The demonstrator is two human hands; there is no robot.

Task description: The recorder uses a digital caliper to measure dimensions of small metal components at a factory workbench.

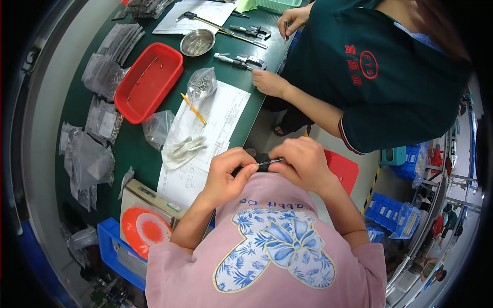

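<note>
You're in a pink T-shirt (197, 269), short sleeves (371, 262), blue lettering (272, 204), yellow-edged leafy patch (241, 272), big blue bow (295, 241), left hand (226, 174) and right hand (303, 161) both bare!

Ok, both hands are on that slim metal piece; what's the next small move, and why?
I'd probably shift both hands leftward over the green table: the left hand and right hand pinch the slim metal piece beyond the table's edge, so if dropped it would likely miss the tabletop.
</note>
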